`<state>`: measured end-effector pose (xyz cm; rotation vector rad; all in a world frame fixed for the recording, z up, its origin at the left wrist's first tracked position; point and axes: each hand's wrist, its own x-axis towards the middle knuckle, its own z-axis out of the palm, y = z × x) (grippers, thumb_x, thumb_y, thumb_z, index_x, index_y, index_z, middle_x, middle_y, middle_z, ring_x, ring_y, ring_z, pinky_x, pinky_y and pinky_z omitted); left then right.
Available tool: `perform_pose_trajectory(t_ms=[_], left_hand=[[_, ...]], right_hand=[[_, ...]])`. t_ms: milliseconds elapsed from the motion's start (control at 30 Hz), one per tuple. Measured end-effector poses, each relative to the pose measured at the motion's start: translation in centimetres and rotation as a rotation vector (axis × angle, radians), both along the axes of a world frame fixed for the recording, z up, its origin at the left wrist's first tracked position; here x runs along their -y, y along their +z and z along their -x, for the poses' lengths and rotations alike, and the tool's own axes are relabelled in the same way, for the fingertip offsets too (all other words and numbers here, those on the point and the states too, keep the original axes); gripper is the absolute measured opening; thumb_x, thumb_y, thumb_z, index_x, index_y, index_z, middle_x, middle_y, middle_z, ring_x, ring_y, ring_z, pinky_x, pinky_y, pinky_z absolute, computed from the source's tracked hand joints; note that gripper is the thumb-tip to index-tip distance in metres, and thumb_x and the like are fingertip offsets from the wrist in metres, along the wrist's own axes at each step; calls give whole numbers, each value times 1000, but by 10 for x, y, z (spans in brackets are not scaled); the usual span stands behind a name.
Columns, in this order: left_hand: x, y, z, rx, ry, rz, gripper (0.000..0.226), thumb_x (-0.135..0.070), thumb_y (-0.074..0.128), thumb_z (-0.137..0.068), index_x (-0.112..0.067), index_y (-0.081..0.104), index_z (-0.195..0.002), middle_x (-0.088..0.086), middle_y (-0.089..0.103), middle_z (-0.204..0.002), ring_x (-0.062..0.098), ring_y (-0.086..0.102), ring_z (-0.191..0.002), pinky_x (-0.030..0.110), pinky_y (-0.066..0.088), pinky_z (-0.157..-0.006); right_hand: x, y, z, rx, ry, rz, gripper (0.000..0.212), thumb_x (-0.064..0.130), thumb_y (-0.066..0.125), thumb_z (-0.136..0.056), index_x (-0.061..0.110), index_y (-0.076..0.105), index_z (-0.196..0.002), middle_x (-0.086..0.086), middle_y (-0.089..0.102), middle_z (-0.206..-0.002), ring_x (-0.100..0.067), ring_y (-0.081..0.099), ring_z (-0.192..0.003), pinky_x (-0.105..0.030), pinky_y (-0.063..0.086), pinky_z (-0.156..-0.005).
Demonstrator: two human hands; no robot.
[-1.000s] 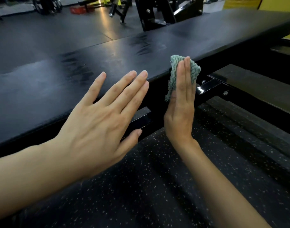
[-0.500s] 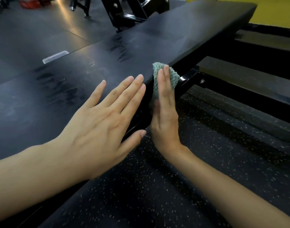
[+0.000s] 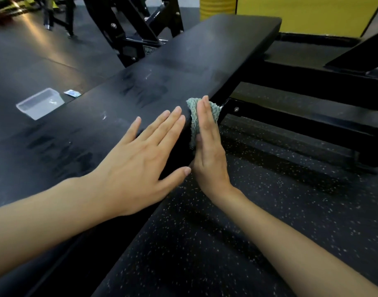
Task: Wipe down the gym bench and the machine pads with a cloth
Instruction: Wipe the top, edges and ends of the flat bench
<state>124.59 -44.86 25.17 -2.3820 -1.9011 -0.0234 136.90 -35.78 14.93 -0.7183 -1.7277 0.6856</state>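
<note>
Now the crumpled green cloth (image 3: 193,116) is pressed by the straight-fingered right hand (image 3: 209,151) against the side edge of the long black padded gym bench (image 3: 183,67). It has been drawn closer to the left hand (image 3: 136,168), which is laid flat and open on top, so edge wiping is judged underway.

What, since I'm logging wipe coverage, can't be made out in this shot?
- Head view: the bench side face under the cloth, hidden by cloth and right hand.
- The right hand's palm, turned away from the camera.
- The bench's near end, covered by the left hand and forearm, then cut off by the frame's left edge.
- Print on the floor packet and the machine's label: too small.
</note>
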Motion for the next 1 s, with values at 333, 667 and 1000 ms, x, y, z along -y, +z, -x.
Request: perform_pose_trajectory(t_ms=[333,667,1000], left_hand=[[-5,-2,1,38,9,23,87,-66,31,-91,-17,10,-160,-7,8,-167,6,2,-153,40,3,-120],[-29,1,0,110,15,54,86,-72,27,-92,-22,11,-160,-12,10,-167,6,8,-153,35,4,-119],[-52,3,3,117,-19,68,86,-75,25,-92,-27,3,-160,-19,-2,-166,1,-1,-152,32,-1,-119]], right_hand=[[-28,-11,-5,144,-84,-125,54,36,14,-107,7,13,-153,-2,10,-162,-25,11,-153,-54,11,-123],[-94,5,-4,23,-294,98,62,34,21,-101,7,13,-157,-8,5,-166,-25,-9,-153,-55,-18,-117],[-79,23,9,-204,-133,328,66,38,24,-102,8,-2,-155,-5,-11,-165,-13,-14,-152,-32,-7,-124]])
